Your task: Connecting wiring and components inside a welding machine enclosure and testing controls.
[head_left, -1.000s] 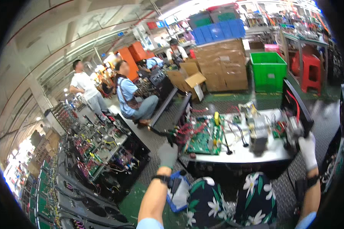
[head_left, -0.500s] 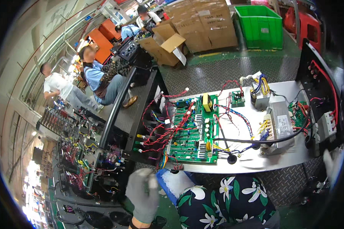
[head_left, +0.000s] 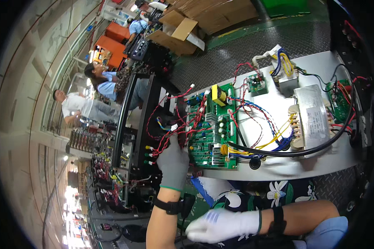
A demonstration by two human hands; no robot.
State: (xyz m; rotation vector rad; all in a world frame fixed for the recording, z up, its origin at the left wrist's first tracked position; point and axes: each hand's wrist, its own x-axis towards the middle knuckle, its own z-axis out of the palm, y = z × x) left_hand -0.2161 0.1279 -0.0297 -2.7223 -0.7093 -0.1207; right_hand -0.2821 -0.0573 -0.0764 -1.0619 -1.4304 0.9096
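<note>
White plate point(head_left: 262, 106) carries the electronics; its left edge meets a black panel point(head_left: 145, 120). Red wires point(head_left: 197, 124) run from that panel to the green board point(head_left: 201, 157), which lies at the plate's left end, towards the lower left corner. Left hand point(head_left: 173, 164), grey-gloved, is at these wires, fingertips just beside a white plug point(head_left: 174, 127); whether they are clamped on it cannot be told. Right hand point(head_left: 214, 226), white-gloved with blue marks on its back, is below the plate's lower edge, over the lap; its grip cannot be told.

Labelling: transformer point(head_left: 305, 97), near the plate's right edge, bears a pale label point(head_left: 316, 121), print too small to read.

Containers: beyond the plate's upper edge, an open carton point(head_left: 183, 46) stands with flaps raised, contents hidden. Brown cartons point(head_left: 224, 16) stand just beside it. Green bin point(head_left: 284, 7) is partly in view, contents likewise hidden.
</note>
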